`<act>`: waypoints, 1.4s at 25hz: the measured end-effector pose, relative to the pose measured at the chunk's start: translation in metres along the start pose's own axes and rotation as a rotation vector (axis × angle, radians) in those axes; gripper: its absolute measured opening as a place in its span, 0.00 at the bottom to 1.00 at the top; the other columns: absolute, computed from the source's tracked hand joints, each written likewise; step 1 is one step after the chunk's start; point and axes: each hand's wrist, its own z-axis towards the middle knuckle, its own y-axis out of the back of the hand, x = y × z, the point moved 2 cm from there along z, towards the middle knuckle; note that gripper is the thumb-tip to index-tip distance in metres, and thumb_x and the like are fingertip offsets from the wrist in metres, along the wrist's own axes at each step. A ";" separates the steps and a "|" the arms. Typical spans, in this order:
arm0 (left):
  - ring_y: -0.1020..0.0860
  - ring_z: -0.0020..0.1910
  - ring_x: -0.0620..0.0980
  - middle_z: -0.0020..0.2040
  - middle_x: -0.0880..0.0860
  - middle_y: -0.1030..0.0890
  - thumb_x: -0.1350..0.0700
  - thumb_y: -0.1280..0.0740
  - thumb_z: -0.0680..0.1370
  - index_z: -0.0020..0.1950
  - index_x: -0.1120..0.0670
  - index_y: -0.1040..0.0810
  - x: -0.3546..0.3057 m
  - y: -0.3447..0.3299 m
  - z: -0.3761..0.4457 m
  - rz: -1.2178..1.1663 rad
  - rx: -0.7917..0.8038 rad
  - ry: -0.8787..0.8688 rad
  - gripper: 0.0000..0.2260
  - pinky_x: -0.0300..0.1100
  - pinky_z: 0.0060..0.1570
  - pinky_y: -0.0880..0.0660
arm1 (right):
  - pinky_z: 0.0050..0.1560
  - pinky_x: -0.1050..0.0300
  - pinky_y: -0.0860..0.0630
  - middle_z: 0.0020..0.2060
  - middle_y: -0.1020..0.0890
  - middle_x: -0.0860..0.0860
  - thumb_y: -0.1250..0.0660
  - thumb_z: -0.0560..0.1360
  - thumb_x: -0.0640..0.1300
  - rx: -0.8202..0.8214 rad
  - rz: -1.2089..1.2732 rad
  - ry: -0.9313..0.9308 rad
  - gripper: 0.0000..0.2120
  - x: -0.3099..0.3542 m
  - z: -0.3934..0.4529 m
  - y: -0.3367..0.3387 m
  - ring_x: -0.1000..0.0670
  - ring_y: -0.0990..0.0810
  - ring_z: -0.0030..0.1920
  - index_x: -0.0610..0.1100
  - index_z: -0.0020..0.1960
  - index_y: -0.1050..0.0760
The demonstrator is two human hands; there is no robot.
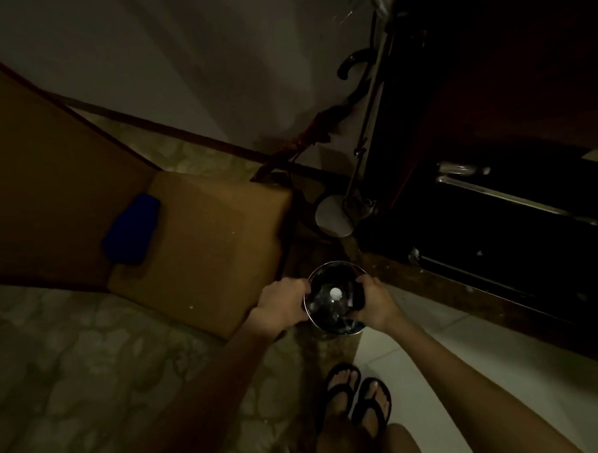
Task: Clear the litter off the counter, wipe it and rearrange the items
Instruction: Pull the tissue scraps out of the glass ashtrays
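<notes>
- Nearest the camera, the person's two feet in dark flip-flops [356, 400] stood on the floor, at the seam between a pale tiled floor [433, 350] on the right and a mottled greenish surface [91, 372] on the left; whether that surface was floor or a bench top could not be told in the dim light.
- Both bare forearms reached forward and down to a small round metal waste bin [331, 298], seen from straight above.
- The left hand [282, 305] was clenched around the bin's left rim, fingers curled over the edge.
- The right hand [374, 301] gripped the right rim, with what looked like a dark liner or bag pinched under the fingers; I could not tell exactly what it was.
- The bin sat squarely between the two hands, touching both. The two-sided hold probably served to steady it or to settle the liner.
- Inside the bin lay clear crumpled litter and a plastic bottle with a white cap [335, 294] facing up, so some litter seemed already dropped in.
- Just left of the bin stood a brown cardboard box [205, 237] with a flap raised; a blue object [131, 230] rested on it.
- Beyond the bin, a round pale disc [335, 216] lay near the wall, perhaps a stand's base.
- Farthest off were a pale wall [180, 60] and, on the right, a dark cabinet [494, 183] with metal rails.
</notes>
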 end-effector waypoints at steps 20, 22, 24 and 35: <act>0.23 0.57 0.52 0.58 0.51 0.22 0.53 0.27 0.73 0.66 0.50 0.27 -0.256 0.281 -0.209 0.404 -0.137 -0.520 0.22 0.45 0.52 0.25 | 0.48 0.55 0.27 0.60 0.26 0.49 0.29 0.71 0.48 -0.339 -0.442 0.206 0.24 0.106 -0.336 0.343 0.46 0.25 0.58 0.46 0.64 0.31; 0.23 0.56 0.52 0.58 0.50 0.22 0.52 0.26 0.72 0.65 0.49 0.26 -0.296 0.297 -0.228 0.446 -0.185 -0.580 0.22 0.46 0.53 0.25 | 0.50 0.54 0.27 0.59 0.25 0.49 0.28 0.70 0.50 -0.409 -0.422 0.189 0.24 0.093 -0.374 0.371 0.47 0.24 0.57 0.47 0.63 0.31; 0.23 0.56 0.52 0.57 0.50 0.21 0.51 0.26 0.71 0.64 0.50 0.25 -0.334 0.307 -0.240 0.475 -0.229 -0.648 0.22 0.46 0.53 0.25 | 0.54 0.51 0.25 0.58 0.24 0.50 0.28 0.70 0.51 -0.463 -0.390 0.178 0.24 0.077 -0.402 0.392 0.48 0.24 0.57 0.47 0.62 0.30; 0.22 0.54 0.49 0.58 0.50 0.19 0.54 0.28 0.74 0.64 0.53 0.25 -0.554 0.327 -0.248 0.425 -0.287 -0.762 0.19 0.39 0.48 0.27 | 0.58 0.54 0.26 0.60 0.24 0.52 0.29 0.72 0.49 -0.614 -0.382 0.136 0.23 -0.061 -0.476 0.536 0.52 0.25 0.57 0.49 0.65 0.30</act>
